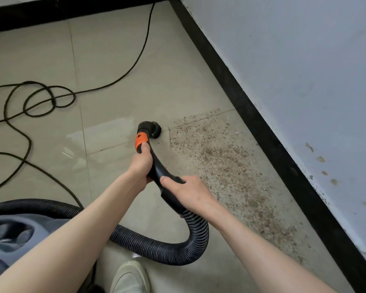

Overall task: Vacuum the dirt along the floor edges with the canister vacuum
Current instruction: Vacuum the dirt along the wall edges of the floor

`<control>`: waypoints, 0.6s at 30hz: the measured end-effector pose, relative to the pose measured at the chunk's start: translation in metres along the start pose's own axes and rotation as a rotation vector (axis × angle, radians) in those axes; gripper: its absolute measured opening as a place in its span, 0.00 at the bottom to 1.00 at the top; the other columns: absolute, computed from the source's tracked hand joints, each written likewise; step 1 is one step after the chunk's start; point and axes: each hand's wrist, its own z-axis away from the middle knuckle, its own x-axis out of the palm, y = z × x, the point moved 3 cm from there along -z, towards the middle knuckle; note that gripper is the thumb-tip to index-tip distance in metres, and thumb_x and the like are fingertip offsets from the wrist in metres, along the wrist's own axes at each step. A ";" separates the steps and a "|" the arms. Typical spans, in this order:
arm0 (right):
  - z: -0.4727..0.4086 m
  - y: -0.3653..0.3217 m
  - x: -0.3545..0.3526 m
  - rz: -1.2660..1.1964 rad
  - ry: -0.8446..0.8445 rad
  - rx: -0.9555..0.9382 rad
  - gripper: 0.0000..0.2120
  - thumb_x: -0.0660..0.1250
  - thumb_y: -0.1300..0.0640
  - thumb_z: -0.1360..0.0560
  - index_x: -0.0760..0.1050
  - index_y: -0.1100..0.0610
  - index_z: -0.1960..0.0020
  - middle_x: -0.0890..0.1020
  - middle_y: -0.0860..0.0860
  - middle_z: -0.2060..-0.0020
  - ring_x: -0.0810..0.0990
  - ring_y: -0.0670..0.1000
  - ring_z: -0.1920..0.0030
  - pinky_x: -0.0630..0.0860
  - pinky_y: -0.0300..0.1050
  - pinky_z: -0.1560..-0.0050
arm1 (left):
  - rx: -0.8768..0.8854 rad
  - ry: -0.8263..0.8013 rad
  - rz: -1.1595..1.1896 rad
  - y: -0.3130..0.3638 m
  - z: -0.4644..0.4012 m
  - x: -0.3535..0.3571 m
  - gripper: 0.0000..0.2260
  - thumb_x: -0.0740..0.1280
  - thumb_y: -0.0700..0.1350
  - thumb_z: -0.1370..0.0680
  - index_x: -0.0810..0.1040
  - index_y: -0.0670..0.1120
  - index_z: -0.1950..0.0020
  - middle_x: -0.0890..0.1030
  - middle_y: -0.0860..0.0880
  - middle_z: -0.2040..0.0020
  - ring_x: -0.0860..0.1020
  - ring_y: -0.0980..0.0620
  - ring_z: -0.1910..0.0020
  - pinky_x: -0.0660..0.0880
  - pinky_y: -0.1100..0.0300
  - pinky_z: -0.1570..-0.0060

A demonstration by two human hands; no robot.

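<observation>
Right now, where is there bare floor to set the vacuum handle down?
Bare tile lies between the brush nozzle and the far baseboard, right of the power cord. Crowded: dirt along the right baseboard, cord loops at left, hose and canister near the shoe.

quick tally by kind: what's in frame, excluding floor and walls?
Hands: 2 (left hand and right hand, both gripping the black wand handle)
Brush nozzle: 1
Orange collar: 1
Ribbed hose: 1
Canister body: 1
Power cord: 1
Dirt patch: 1
Shoe: 1
Total: 10, handle included
</observation>
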 end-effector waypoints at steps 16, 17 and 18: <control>-0.018 0.021 -0.044 -0.144 0.125 0.022 0.26 0.64 0.30 0.41 0.76 0.54 0.70 0.82 0.51 0.72 0.84 0.57 0.66 0.83 0.61 0.59 | 0.054 -0.070 -0.113 0.020 -0.014 0.069 0.22 0.52 0.59 0.19 0.66 0.41 0.40 0.76 0.40 0.46 0.78 0.38 0.45 0.76 0.43 0.44; -0.020 0.023 -0.048 -0.153 0.136 0.028 0.26 0.64 0.29 0.41 0.76 0.53 0.71 0.81 0.49 0.73 0.83 0.56 0.68 0.83 0.60 0.59 | 0.053 -0.076 -0.126 0.021 -0.015 0.074 0.24 0.52 0.59 0.19 0.66 0.40 0.38 0.76 0.40 0.44 0.78 0.38 0.44 0.76 0.43 0.44; -0.021 0.025 -0.051 -0.161 0.146 0.034 0.25 0.64 0.29 0.42 0.76 0.52 0.72 0.79 0.48 0.75 0.81 0.54 0.70 0.83 0.58 0.61 | 0.052 -0.087 -0.145 0.022 -0.015 0.079 0.26 0.52 0.60 0.19 0.66 0.39 0.35 0.76 0.40 0.43 0.77 0.38 0.44 0.76 0.43 0.44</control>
